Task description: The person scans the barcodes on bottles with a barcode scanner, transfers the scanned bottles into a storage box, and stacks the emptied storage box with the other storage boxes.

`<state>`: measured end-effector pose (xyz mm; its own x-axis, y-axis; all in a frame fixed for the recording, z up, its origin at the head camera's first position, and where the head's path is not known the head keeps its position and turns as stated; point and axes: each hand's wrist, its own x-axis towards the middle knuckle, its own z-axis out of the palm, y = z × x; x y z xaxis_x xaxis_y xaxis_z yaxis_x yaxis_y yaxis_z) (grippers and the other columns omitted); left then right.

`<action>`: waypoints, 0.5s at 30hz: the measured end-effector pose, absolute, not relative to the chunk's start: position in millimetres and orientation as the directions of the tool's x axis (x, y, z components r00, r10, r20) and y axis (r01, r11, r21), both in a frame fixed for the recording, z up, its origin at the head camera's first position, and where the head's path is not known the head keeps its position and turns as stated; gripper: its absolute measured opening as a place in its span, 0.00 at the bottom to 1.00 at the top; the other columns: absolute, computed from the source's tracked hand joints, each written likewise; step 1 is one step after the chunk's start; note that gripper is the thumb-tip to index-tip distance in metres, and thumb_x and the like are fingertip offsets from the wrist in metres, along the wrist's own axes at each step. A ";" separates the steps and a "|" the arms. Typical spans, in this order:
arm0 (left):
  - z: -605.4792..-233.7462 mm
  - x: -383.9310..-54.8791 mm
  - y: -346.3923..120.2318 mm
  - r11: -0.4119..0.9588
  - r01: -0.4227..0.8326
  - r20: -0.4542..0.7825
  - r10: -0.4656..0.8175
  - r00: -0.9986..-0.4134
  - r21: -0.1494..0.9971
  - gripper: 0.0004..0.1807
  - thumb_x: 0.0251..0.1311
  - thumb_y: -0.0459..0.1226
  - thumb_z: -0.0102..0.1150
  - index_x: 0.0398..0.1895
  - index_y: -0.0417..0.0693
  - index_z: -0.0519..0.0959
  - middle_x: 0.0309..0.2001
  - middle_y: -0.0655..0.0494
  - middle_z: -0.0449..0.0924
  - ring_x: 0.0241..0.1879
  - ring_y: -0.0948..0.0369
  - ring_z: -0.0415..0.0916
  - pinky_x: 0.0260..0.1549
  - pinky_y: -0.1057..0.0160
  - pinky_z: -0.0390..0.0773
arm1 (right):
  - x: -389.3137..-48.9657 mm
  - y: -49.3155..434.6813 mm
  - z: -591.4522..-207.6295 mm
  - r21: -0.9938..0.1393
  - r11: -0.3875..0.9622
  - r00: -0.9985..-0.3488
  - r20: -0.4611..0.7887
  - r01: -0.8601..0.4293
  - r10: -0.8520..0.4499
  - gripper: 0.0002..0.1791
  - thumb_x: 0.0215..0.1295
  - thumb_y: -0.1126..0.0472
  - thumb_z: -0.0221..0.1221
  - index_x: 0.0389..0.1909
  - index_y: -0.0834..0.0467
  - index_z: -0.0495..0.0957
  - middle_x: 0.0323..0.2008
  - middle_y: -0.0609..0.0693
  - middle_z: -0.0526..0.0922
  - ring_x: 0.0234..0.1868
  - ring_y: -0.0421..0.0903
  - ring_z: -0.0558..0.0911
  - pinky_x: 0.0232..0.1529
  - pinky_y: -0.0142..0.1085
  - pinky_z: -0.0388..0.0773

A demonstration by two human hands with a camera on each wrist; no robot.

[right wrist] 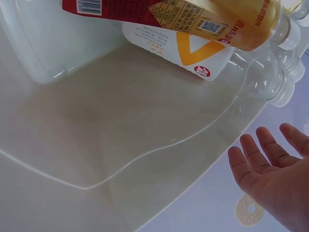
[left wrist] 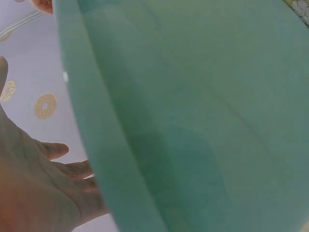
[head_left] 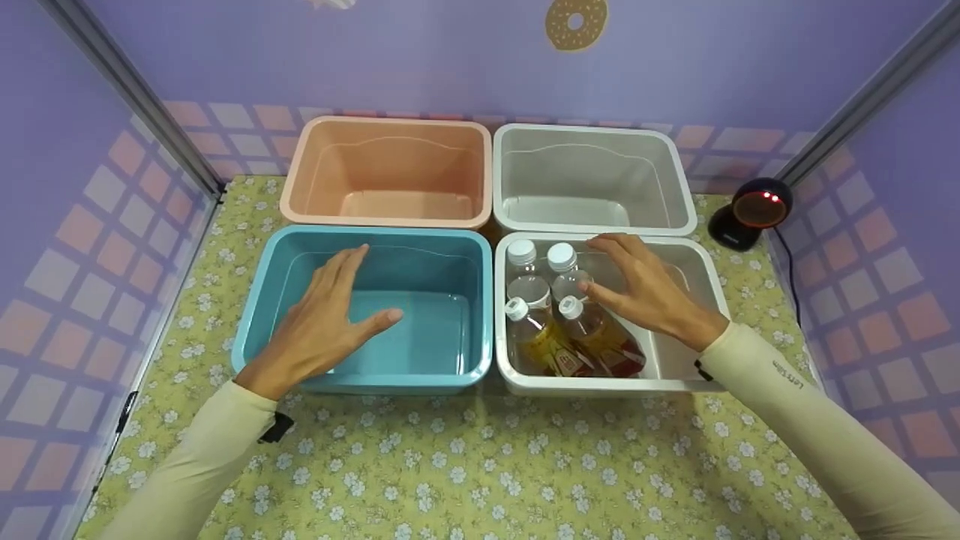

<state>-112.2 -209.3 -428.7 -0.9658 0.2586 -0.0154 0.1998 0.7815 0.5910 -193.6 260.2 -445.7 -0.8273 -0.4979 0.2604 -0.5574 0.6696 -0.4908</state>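
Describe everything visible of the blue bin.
The blue bin is a glossy, plastic-looking tub with rounded corners and a smooth rim. It stands upright and open on the flowered table, in front of the orange bin and left of the white bin holding bottles. The left hand is over it; contact is unclear.

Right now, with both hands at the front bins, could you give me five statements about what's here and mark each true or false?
1. The front white bin holds four bottles. True.
2. The right hand grips a bottle. False: the right hand holds nothing.
3. The left hand is at the blue bin. True.
4. The orange bin stands in front of the blue bin. False: the orange bin is behind it.
5. The black device shows red lights. True.
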 end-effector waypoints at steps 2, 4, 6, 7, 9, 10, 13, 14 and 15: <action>-430.7 -110.0 -210.7 0.776 0.202 -0.009 0.258 -0.966 0.597 0.58 0.74 0.67 0.60 0.93 0.55 0.42 0.89 0.40 0.44 0.87 0.38 0.45 0.71 0.20 0.62 | -193.4 260.1 -446.8 -0.496 0.666 -0.827 0.261 -0.557 -0.498 0.37 0.72 0.49 0.73 0.74 0.65 0.76 0.72 0.65 0.76 0.74 0.65 0.74 0.73 0.63 0.71; -432.7 -107.7 -212.0 0.770 0.206 0.000 0.258 -0.966 0.604 0.58 0.74 0.67 0.61 0.93 0.54 0.43 0.89 0.40 0.44 0.87 0.38 0.46 0.72 0.21 0.62 | -193.8 260.1 -447.9 -0.497 0.665 -0.827 0.257 -0.557 -0.500 0.37 0.72 0.49 0.73 0.74 0.65 0.76 0.72 0.66 0.76 0.74 0.66 0.74 0.74 0.63 0.71; -434.2 -105.3 -213.3 0.765 0.206 0.006 0.256 -0.967 0.610 0.58 0.74 0.66 0.62 0.93 0.54 0.43 0.89 0.41 0.44 0.87 0.39 0.46 0.72 0.21 0.61 | -194.0 259.8 -448.8 -0.499 0.663 -0.825 0.254 -0.558 -0.504 0.37 0.72 0.49 0.73 0.74 0.65 0.76 0.72 0.66 0.75 0.74 0.66 0.74 0.74 0.64 0.70; -435.0 -104.3 -214.2 0.764 0.207 0.009 0.255 -0.967 0.611 0.58 0.74 0.66 0.62 0.93 0.54 0.43 0.90 0.41 0.44 0.87 0.39 0.46 0.72 0.21 0.61 | -194.1 259.7 -449.0 -0.501 0.662 -0.825 0.249 -0.557 -0.507 0.37 0.72 0.49 0.73 0.74 0.65 0.76 0.72 0.66 0.75 0.74 0.66 0.73 0.74 0.65 0.69; -436.0 -101.7 -215.6 0.762 0.204 0.015 0.248 -0.969 0.615 0.58 0.74 0.65 0.63 0.93 0.54 0.43 0.90 0.41 0.44 0.87 0.39 0.46 0.72 0.21 0.61 | -194.5 259.3 -449.9 -0.501 0.663 -0.826 0.240 -0.556 -0.510 0.38 0.72 0.48 0.73 0.75 0.64 0.75 0.72 0.66 0.75 0.74 0.66 0.73 0.75 0.65 0.68; -436.7 -100.5 -216.4 0.761 0.204 0.018 0.246 -0.969 0.616 0.58 0.73 0.65 0.64 0.93 0.53 0.44 0.89 0.41 0.44 0.87 0.38 0.46 0.71 0.20 0.62 | -194.7 259.3 -450.5 -0.502 0.663 -0.826 0.238 -0.555 -0.511 0.38 0.72 0.48 0.73 0.75 0.64 0.75 0.72 0.66 0.75 0.74 0.66 0.73 0.75 0.66 0.67; -437.7 -97.1 -219.0 0.763 0.201 0.024 0.237 -0.971 0.615 0.59 0.73 0.65 0.64 0.93 0.53 0.44 0.89 0.41 0.44 0.86 0.38 0.46 0.71 0.20 0.62 | -194.5 259.0 -451.2 -0.505 0.665 -0.828 0.227 -0.550 -0.513 0.39 0.73 0.48 0.73 0.76 0.63 0.74 0.72 0.66 0.75 0.74 0.66 0.72 0.76 0.66 0.66; -438.2 -95.8 -219.7 0.764 0.201 0.028 0.234 -0.972 0.613 0.59 0.73 0.64 0.65 0.93 0.53 0.44 0.89 0.40 0.45 0.86 0.38 0.47 0.71 0.21 0.63 | -194.5 259.1 -451.6 -0.507 0.664 -0.828 0.224 -0.550 -0.514 0.39 0.73 0.48 0.73 0.76 0.63 0.74 0.72 0.66 0.75 0.75 0.66 0.72 0.76 0.66 0.66; -438.3 -94.6 -220.7 0.767 0.202 0.032 0.231 -0.972 0.609 0.59 0.73 0.64 0.65 0.93 0.53 0.44 0.89 0.40 0.45 0.86 0.38 0.47 0.71 0.21 0.63 | -194.3 259.3 -452.0 -0.509 0.664 -0.828 0.219 -0.548 -0.516 0.39 0.73 0.48 0.72 0.77 0.62 0.74 0.72 0.65 0.75 0.75 0.66 0.72 0.76 0.66 0.66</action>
<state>-94.6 -220.7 -438.3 -0.9724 0.2310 0.0321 0.2023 0.7672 0.6087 -194.3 259.3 -452.0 -0.8284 -0.5156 0.2188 -0.5477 0.6640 -0.5090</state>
